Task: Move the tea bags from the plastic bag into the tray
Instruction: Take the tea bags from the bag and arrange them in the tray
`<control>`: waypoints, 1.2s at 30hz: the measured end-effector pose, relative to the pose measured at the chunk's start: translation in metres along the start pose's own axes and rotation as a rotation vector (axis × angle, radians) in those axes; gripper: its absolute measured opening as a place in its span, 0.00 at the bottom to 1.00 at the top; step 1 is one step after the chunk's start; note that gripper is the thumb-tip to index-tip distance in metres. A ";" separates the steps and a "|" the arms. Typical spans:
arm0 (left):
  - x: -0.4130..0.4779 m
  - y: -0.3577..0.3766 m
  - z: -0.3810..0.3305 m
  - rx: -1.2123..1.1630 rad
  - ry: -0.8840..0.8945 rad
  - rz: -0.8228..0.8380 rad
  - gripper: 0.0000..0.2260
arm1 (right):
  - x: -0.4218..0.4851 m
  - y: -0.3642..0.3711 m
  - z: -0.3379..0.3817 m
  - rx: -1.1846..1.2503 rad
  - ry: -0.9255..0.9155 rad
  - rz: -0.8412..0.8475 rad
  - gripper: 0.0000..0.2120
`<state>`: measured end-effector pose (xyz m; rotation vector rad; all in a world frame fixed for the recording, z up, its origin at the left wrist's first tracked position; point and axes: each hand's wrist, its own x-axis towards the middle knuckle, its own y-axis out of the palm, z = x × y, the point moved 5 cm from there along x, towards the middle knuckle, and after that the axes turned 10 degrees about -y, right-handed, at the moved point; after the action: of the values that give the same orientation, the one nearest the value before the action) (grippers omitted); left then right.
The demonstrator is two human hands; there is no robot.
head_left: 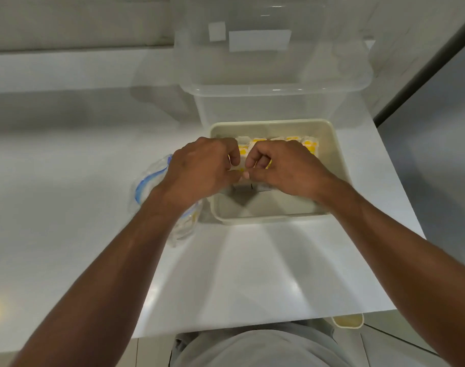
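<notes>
Tray: the cream rectangular plastic tray [273, 219] sits on the glossy white countertop [252, 274] right in front of the person, within easy reach of both hands
Row of tea bags: white paper tea bags with yellow labels [309, 145] stand packed side by side along the tray's far wall, probably so the near part stays free for more
Held tea bag: a white-and-yellow tea bag [240, 169] is held between the two hands above the tray, just in front of the row; most of it is hidden
Left hand: the left hand [202, 168] has curled fingers, thumb and fingertips pinched on the held tea bag
Right hand: the right hand [281, 168] mirrors it, fingers curled and clamped on the same tea bag, seemingly to square it up before seating it
Plastic bag: the crumpled clear plastic bag with a blue zip strip [152, 178] lies just beside the tray's left wall, partly under the left forearm, close for short trips; whether it holds more tea bags I cannot tell
Container: a clear lidded plastic storage box [265, 102] stands behind the tray, touching or nearly so
Step in hand: likely placing this tea bag against the row
</notes>
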<state>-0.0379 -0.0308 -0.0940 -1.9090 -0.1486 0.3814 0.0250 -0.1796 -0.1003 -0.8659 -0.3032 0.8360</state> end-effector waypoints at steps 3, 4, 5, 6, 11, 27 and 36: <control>-0.015 -0.012 0.023 0.005 -0.001 -0.009 0.09 | 0.004 0.008 0.026 -0.004 -0.041 -0.014 0.06; -0.020 -0.016 0.033 -0.003 -0.001 -0.011 0.10 | 0.005 0.013 0.034 -0.003 -0.044 -0.014 0.06; -0.024 -0.020 0.043 -0.017 -0.002 -0.012 0.09 | 0.007 0.016 0.042 -0.007 -0.047 -0.014 0.06; -0.027 -0.023 0.053 -0.037 -0.005 -0.012 0.09 | 0.008 0.020 0.050 -0.015 -0.051 -0.015 0.06; -0.041 -0.035 0.102 -0.109 -0.028 -0.025 0.05 | 0.010 0.038 0.083 -0.014 -0.075 -0.035 0.07; -0.045 -0.007 0.161 0.101 -0.005 0.151 0.09 | 0.016 0.094 0.129 -0.100 -0.011 -0.087 0.05; -0.043 0.002 0.165 -0.152 -0.066 0.271 0.05 | 0.021 0.110 0.129 -0.319 0.017 -0.070 0.07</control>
<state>-0.1329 0.1025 -0.1408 -2.0729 0.0401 0.6313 -0.0895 -0.0532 -0.1053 -1.1523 -0.4580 0.7251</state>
